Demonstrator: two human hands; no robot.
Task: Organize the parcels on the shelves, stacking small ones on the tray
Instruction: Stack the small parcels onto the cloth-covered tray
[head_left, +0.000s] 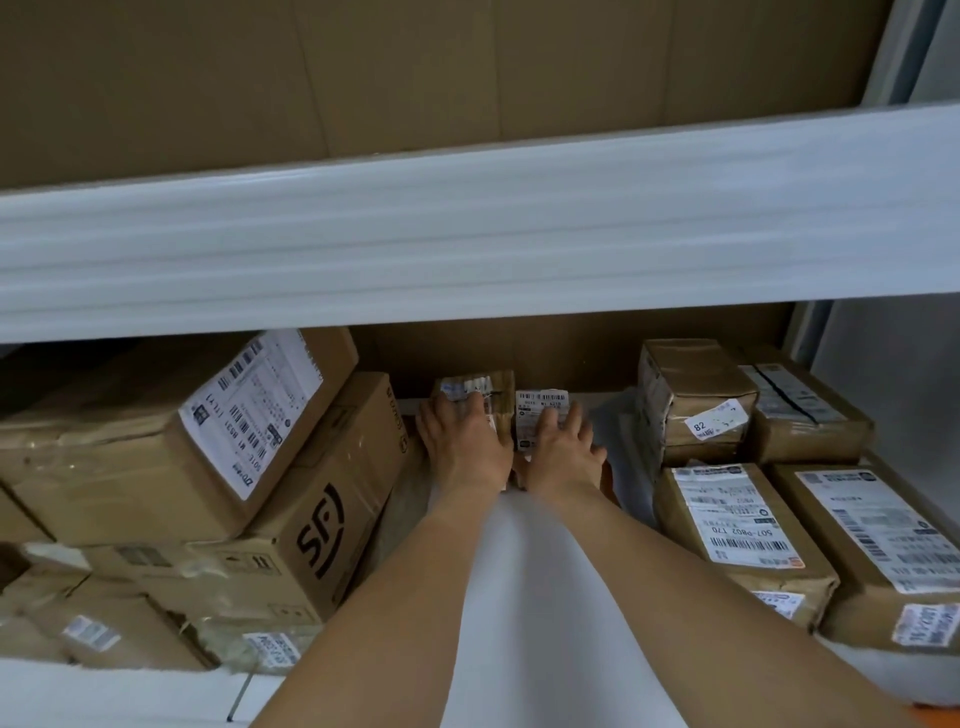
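A: Starting closest to you: both forearms reach straight in over the white shelf (509, 597), side by side, between the stack with the printed box (311, 525) on the left and the labelled parcels (737, 525) on the right. Keep the elbows in so they don't brush either stack.

B: And the hands themselves?

A: The left hand (465, 439) lies palm down on the small brown parcel (480, 389), fingers spread over its label. The right hand (563, 447) does the same on the small white-labelled parcel (540, 415) next to it. Fingers on both look fairly straight, pressing more than gripping; I can't see the thumbs well enough to say they pinch anything.

B: So the small ones sit deep in?

A: Yes, at the back of the shelf, touching each other, close to the cardboard backing (571, 348). I'd judge the step is gathering these two. To do it well, curl the fingertips over the far edges and draw both toward you together, keeping them flat, so neither tips.

B: Where's the tray?

A: I can't tell. There's an orange strip (613, 478) just right of the right wrist, but what it belongs to is unclear.
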